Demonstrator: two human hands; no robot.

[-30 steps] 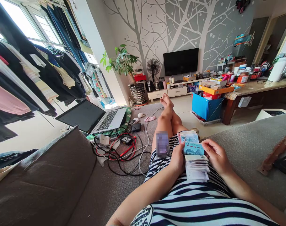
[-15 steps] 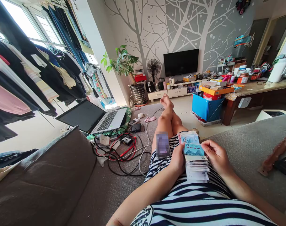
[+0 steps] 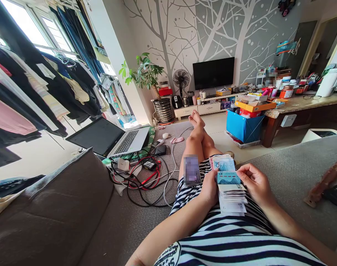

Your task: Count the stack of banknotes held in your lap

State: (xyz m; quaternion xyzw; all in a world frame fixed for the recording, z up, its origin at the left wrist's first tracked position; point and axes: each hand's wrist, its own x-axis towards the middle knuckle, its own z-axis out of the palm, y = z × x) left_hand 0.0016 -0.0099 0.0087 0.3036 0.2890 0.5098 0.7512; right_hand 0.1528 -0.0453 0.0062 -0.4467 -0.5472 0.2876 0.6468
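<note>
In the head view, my left hand (image 3: 209, 188) is closed around the left edge of a stack of banknotes (image 3: 231, 199) above my lap, its thumb on top. The lower ends of the notes hang down in overlapping pale layers. A blue banknote (image 3: 228, 178) marked 10 lies bent across the front of the stack, with other notes showing above it. At its right corner my right hand (image 3: 255, 184) pinches with thumb and forefinger. A phone (image 3: 192, 170) with a blurred screen rests on my thigh, left of the notes.
An open laptop (image 3: 126, 142) stands on the grey sofa to my left, beside tangled cables (image 3: 146, 177) and a black power brick. A brown wooden piece (image 3: 325, 179) lies at the right. Farther off are a cluttered table (image 3: 304, 105) and a blue box (image 3: 244, 126).
The blue banknote's upper edge has dropped slightly toward me, showing more of the note behind it. My right fingers have shifted a little; my left hand stays in place.
</note>
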